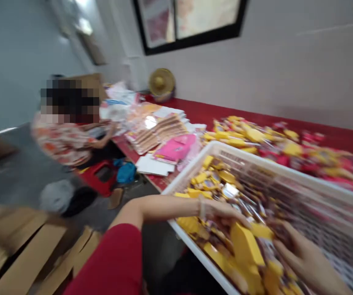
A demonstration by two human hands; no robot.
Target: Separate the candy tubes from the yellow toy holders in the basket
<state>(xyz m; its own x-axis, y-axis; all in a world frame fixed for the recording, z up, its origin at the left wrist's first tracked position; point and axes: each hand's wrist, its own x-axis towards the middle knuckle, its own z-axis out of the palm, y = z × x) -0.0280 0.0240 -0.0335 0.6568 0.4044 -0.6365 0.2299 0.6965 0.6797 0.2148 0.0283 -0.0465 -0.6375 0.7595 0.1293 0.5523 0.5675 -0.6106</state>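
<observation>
A white plastic basket at the lower right holds a pile of yellow and brown wrapped items. My left hand reaches into it, its fingers bent over the pile beside a larger yellow piece. Just to the right, my right hand is in the basket too, thumb and fingers curled near a brown and yellow item. Motion blur and the pile hide the fingertips of both hands, and I cannot make out exactly what either one grips.
Behind the basket, a red table bears yellow and pink items. Left of these lie stacked packages and a pink bag. A seated person is at the far left, near a red stool. Cardboard boxes lie lower left.
</observation>
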